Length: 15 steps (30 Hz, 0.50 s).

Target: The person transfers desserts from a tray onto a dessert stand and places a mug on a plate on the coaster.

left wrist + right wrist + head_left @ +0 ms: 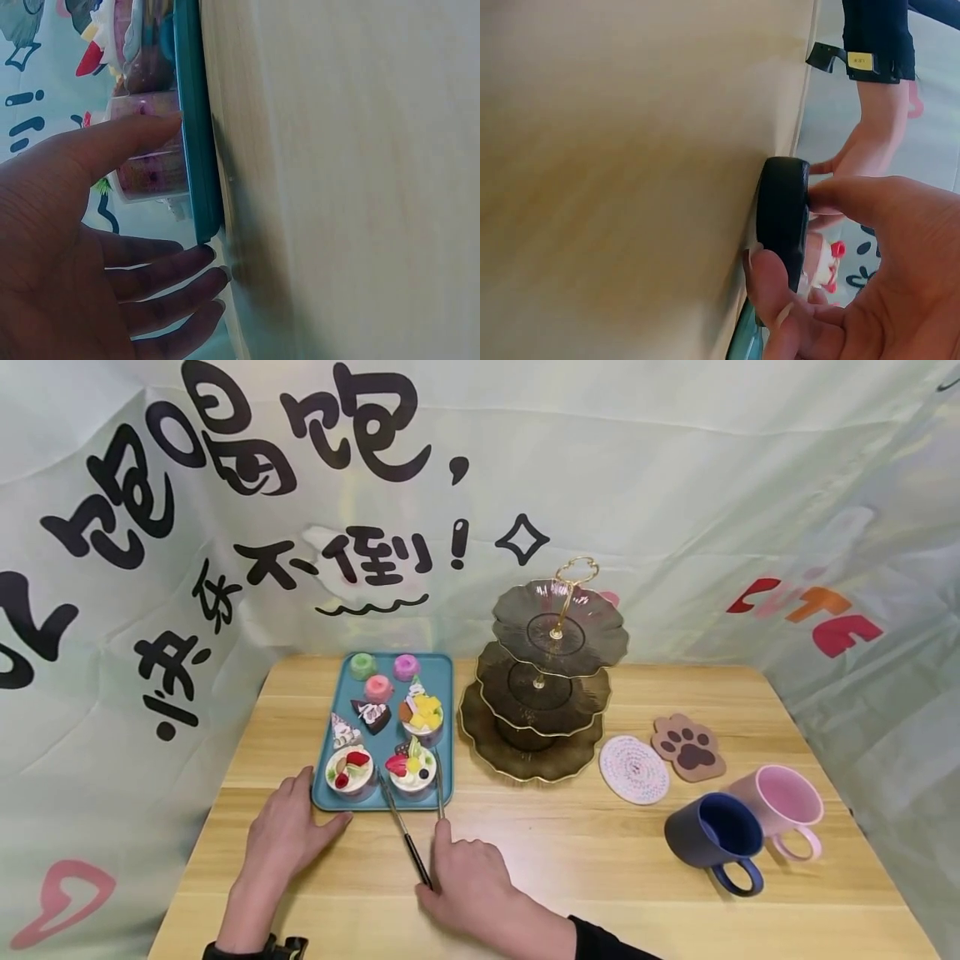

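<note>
A pair of tongs [417, 858] with dark handles lies low over the table, and my right hand [474, 881] grips it. The tips stand on either side of a fruit-topped cream cup [412, 777] at the tray's front right; I cannot tell whether they touch it. In the right wrist view the thumb and fingers hold the black handle [781, 214]. My left hand [288, 827] spans the front left corner of the blue tray [390, 804], thumb at the front rim and fingers along the left side, fairly straight. Beside it stands another cream cup [350, 774] with red fruit.
Cake slices [372, 716], a mango-topped cup [423, 718] and small ring-shaped sweets [378, 687] share the tray. A three-tier stand [525, 760] is to its right. Further right are a round coaster [634, 770], a paw coaster [687, 747], a blue mug [693, 835] and a pink mug [787, 802].
</note>
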Motion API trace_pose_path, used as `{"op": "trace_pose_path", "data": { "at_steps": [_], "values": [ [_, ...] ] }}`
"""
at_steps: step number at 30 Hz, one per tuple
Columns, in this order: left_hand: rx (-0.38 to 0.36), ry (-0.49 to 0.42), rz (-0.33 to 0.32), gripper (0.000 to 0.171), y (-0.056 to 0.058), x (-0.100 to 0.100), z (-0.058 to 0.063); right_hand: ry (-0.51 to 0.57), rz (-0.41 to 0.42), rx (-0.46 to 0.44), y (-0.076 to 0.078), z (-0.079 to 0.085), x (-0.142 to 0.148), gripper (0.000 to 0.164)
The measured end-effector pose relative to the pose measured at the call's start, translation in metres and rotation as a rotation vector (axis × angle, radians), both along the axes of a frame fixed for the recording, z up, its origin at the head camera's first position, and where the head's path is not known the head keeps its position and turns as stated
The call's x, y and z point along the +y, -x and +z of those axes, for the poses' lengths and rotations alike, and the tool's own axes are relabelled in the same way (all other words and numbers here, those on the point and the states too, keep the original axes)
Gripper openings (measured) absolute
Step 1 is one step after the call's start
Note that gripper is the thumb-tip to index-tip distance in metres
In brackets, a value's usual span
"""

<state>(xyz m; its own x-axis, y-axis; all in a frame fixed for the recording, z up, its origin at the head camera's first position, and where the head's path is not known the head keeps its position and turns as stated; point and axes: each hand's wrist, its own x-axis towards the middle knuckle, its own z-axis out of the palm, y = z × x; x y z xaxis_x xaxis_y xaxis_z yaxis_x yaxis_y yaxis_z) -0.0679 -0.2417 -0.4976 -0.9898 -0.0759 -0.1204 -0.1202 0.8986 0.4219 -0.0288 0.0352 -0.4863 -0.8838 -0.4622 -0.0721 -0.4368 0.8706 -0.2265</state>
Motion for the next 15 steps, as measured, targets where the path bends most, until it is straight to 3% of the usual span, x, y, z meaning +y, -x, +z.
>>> {"op": "trace_pose_path", "data": {
  "at_steps": [15],
  "values": [
    [-0.019,0.004,0.006,0.106,0.001,0.002,0.001,0.054,-0.064,0.035,0.01,-0.002,0.042,0.062]
  ]
}}
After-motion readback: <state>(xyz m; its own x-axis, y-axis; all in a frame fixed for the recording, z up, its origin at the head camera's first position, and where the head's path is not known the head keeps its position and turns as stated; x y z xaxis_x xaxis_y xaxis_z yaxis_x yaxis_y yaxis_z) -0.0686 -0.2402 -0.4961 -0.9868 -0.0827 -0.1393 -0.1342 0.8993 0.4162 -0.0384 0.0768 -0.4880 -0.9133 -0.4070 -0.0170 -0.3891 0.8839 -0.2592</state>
